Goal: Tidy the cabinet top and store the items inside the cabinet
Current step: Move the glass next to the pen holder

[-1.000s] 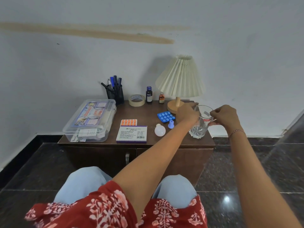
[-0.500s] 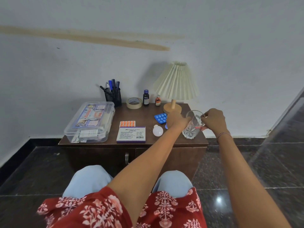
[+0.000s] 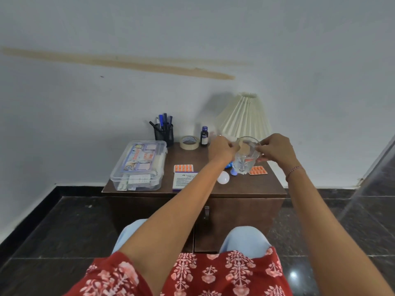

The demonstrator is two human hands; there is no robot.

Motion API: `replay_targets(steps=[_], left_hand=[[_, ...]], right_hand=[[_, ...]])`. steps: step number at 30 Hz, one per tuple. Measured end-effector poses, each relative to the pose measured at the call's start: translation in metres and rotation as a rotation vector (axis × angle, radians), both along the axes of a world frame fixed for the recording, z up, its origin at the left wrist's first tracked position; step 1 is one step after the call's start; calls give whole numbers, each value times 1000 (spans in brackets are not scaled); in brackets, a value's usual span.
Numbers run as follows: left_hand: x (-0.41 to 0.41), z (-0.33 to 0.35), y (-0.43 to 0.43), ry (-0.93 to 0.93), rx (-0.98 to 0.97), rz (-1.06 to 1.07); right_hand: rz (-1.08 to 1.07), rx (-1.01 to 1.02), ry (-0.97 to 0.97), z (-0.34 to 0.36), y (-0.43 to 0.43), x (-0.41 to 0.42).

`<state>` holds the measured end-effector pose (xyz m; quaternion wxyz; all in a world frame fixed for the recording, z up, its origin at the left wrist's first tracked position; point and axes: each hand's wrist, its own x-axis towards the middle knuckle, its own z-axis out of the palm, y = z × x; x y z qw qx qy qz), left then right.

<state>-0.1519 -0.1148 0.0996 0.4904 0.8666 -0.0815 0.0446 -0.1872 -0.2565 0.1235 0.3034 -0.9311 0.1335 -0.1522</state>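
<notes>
From the head view, both bare forearms reach forward over the knees, nearly straight, and converge at the right half of the brown cabinet (image 3: 239, 212). The left hand (image 3: 222, 149) is knuckles-up with its fingers curled together, pinching the left side of the rim of a clear glass (image 3: 243, 162). The right hand (image 3: 275, 149), a thin bracelet at its wrist, mirrors it: thumb and curled fingers pinch the right side of the rim. A pale strip (image 3: 250, 155) with a red mark leans inside the glass towards that side; whether the right fingers also catch it cannot be told. The glass sits low over the tabletop (image 3: 275, 184), in front of the pleated lamp (image 3: 245, 116), but whether its base touches the wood cannot be told. Just right of its base lies an orange blister pack (image 3: 258, 170); just left are a small blue cap (image 3: 233, 173) and a white bulb (image 3: 223, 177). Further left lie a second orange pack (image 3: 183, 168), a white carton (image 3: 182, 179) and a clear plastic box (image 3: 139, 165). At the back stand a pen holder (image 3: 164, 133), a tape roll (image 3: 189, 142) and a dark bottle (image 3: 204, 135).
</notes>
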Motion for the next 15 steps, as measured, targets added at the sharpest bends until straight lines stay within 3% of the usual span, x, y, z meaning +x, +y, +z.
replay_targets(steps=[15], left_hand=[[43, 26, 152, -106, 56, 217]], right_hand=[[219, 34, -107, 22, 147, 64]])
